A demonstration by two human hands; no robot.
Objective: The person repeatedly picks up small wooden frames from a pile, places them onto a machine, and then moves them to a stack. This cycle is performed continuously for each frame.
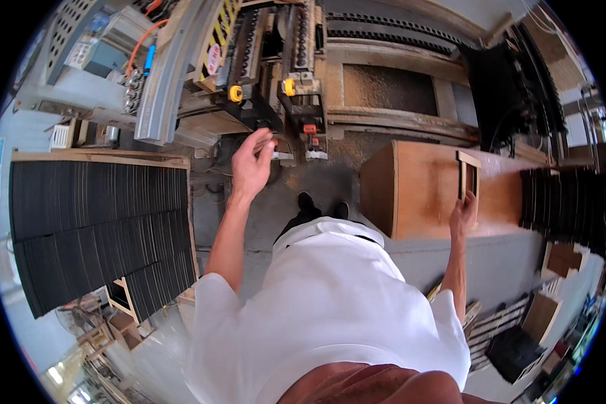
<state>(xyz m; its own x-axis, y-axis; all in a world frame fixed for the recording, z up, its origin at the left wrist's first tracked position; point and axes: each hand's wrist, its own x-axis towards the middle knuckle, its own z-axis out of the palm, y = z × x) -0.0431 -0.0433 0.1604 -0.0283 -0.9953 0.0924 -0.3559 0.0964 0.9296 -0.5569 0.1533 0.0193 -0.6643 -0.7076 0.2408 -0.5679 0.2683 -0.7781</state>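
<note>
My left hand point(251, 163) is raised in front of the machine's near end, with its fingers stretched forward and nothing seen in them. Just beyond it lie two chain rails point(301, 40), their ends carrying yellow knobs point(236, 93) and a red block point(310, 128). Over to the right, my right hand point(462, 214) grips the near end of a small rectangular wooden frame point(477, 176) with a dark inner edge. That frame is at the brown wooden box-like bench point(424, 182); whether it rests on the top is hard to tell. My right fingertips are partly hidden.
On the left stands a large stack of black-edged panels point(101, 222). Another dark stack point(559, 205) sits at the bench's far right end. Sawdust lies on the machine bed point(384, 87). A grey metal beam point(161, 87) runs along the machine's left side.
</note>
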